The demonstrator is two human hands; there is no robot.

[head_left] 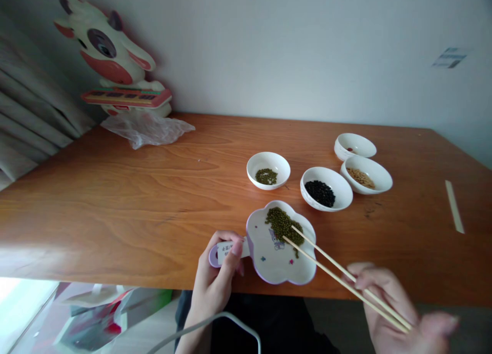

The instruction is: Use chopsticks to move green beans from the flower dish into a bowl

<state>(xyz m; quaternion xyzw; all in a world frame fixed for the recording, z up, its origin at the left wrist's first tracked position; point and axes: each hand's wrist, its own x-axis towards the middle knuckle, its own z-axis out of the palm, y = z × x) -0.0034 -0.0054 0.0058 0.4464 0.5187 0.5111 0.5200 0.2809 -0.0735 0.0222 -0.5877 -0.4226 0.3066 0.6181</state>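
Observation:
My left hand (219, 269) is closed around the handle of a flower-shaped plate (265, 269), white inside with a purple rim and small printed figures. A label is stuck on the handle. Green mung beans (282, 223) lie heaped in the plate's upper right part. In my right hand (392, 297) is a pair of wooden chopsticks (338, 272), their tips slightly apart at the beans; whether a bean is between them I cannot tell. Just beyond the plate stands a white bowl (282, 177) with more mung beans, and right of it a bowl (344, 198) of black beans.
Further right are a bowl (382, 180) with tan beans and a bowl (363, 146) with a few reddish pieces. A pale strip (454, 206) lies on the wooden table (154, 190). At the back left, a toy cow (115, 57) stands behind a clear plastic bag (148, 130).

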